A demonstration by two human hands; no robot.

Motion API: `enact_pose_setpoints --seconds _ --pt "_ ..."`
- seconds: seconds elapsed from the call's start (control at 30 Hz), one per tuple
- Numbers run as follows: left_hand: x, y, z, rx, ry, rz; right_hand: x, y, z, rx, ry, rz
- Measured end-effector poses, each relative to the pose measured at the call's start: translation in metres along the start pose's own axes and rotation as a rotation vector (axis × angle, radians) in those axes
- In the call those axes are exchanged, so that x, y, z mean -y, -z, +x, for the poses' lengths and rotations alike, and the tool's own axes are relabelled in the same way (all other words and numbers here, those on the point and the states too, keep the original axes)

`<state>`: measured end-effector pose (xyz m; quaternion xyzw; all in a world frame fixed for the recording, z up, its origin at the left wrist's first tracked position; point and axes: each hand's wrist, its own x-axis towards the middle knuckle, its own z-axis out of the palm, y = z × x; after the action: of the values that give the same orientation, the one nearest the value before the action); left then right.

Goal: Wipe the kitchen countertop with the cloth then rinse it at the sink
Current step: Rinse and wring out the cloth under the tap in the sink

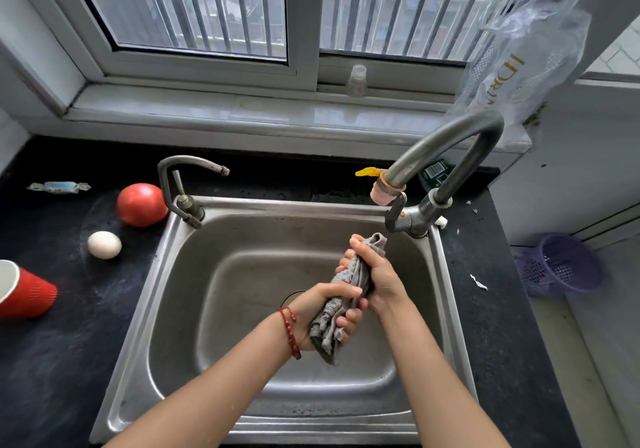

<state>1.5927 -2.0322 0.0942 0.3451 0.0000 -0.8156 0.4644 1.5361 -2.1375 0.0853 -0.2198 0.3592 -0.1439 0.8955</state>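
A grey cloth (346, 279) is twisted into a rope above the steel sink (166, 274). My left hand (323, 312) grips its lower end; a red bead bracelet sits on that wrist. My right hand (377, 271) grips its upper end, just below the spout of the large curved tap (446, 143). No water stream is visible from the spout. The dark countertop (62, 343) runs on both sides of the sink.
Left of the sink lie a tomato (142, 204), a white egg (104, 244), a tipped red cup (26, 292) and a wrapped candy (59, 187). A small second tap (187, 184) stands at the sink's back left. A purple basket (561, 266) and a plastic bag (523, 53) are at the right.
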Motion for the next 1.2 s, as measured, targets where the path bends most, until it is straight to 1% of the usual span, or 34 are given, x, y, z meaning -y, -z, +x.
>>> enact_pose_setpoints --seconds 0.07,0.13,0.2,0.27,0.3,0.33,0.37,0.43,0.53,0.6,0.67,0.7,0.73,0.8,0.83,0.87,0.9,0.93,0.97,1.0,1.07,1.1,1.13,1.2 --pt "0.001 0.001 0.002 -0.232 0.021 0.143 -0.005 0.001 0.008 -0.216 0.051 -0.214" --pt "0.003 0.001 0.008 -0.482 -0.027 0.376 -0.013 0.002 0.012 -0.344 0.084 -0.378" --pt "0.008 0.0 0.014 -0.721 -0.109 0.688 -0.024 0.002 0.015 -0.419 0.143 -0.486" --pt "0.012 0.0 0.018 -0.862 -0.129 1.092 -0.031 0.003 0.019 -0.482 0.196 -0.586" --pt "0.014 0.002 0.02 -0.893 -0.125 1.28 -0.033 0.003 0.02 -0.508 0.215 -0.625" --pt "0.016 0.005 0.022 -0.911 -0.122 1.411 -0.036 0.004 0.021 -0.532 0.22 -0.648" --pt "0.019 0.009 0.024 -0.933 -0.116 1.484 -0.038 0.006 0.022 -0.557 0.215 -0.667" --pt "0.023 0.012 0.025 -0.981 -0.105 1.511 -0.042 0.008 0.023 -0.613 0.205 -0.691" --pt "0.028 0.011 0.027 -1.047 -0.161 1.561 -0.042 0.01 0.023 -0.654 0.153 -0.602" --pt "0.031 0.01 0.024 -1.072 -0.226 1.565 -0.04 0.014 0.022 -0.622 0.055 -0.477" --pt "0.031 0.009 0.018 -1.072 -0.27 1.462 -0.034 0.013 0.018 -0.517 -0.057 -0.407" --pt "0.028 0.009 0.014 -1.064 -0.295 1.328 -0.031 0.012 0.017 -0.443 -0.072 -0.395" --pt "0.025 0.011 0.011 -1.033 -0.336 1.133 -0.028 0.011 0.014 -0.381 -0.054 -0.385" --pt "0.014 0.017 0.005 -0.879 -0.361 0.564 -0.028 0.016 0.005 -0.262 0.046 -0.417" --pt "0.008 0.019 0.002 -0.759 -0.323 0.275 -0.029 0.022 -0.002 -0.193 0.144 -0.549" --pt "0.002 0.019 -0.004 -0.632 -0.256 0.057 -0.032 0.03 -0.009 -0.115 0.291 -0.799" --pt "-0.002 0.02 -0.009 -0.513 -0.178 -0.048 -0.034 0.038 -0.016 -0.046 0.461 -1.135" --pt "-0.003 0.021 -0.015 -0.404 -0.108 -0.068 -0.037 0.044 -0.021 -0.008 0.643 -1.458" --pt "-0.003 0.023 -0.018 -0.297 -0.054 -0.047 -0.039 0.05 -0.021 0.011 0.846 -1.704" --pt "-0.002 0.023 -0.021 -0.188 -0.009 -0.018 -0.038 0.053 -0.02 0.01 1.042 -1.827" --pt "0.001 0.023 -0.026 0.02 0.065 0.012 -0.028 0.048 -0.019 -0.025 1.379 -1.825" --pt "0.001 0.023 -0.028 0.102 0.092 0.024 -0.02 0.044 -0.017 -0.022 1.514 -1.811" --pt "0.002 0.024 -0.03 0.153 0.113 0.046 -0.01 0.039 -0.019 0.013 1.614 -1.807" --pt "0.001 0.026 -0.034 0.179 0.126 0.114 0.005 0.033 -0.021 0.15 1.713 -1.835"
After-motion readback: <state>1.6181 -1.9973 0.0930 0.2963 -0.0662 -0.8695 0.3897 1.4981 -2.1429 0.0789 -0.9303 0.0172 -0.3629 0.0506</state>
